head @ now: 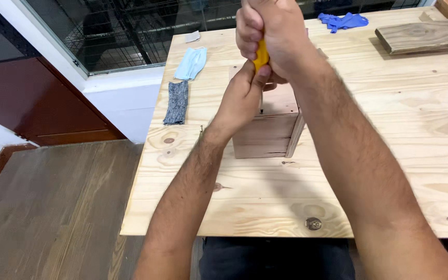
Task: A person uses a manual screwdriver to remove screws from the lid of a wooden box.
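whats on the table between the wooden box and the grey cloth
In the head view, only the left hand and its forearm cross between the wooden box and the grey cloth.

- A pale pine tabletop (390,171) spreads before me, a metal bolt head (313,223) near its front edge.
- A light blue face mask (192,63) lies far left, a grey speckled cloth strip (177,102) just below it.
- Crumpled blue gloves (342,22) sit at the far edge.
- A weathered grey wooden plank (423,36) lies far right.
- Dark wood floor (53,207) shows to my left.

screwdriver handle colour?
Yellow. The screwdriver handle shows between the right hand and left hand in the head view.
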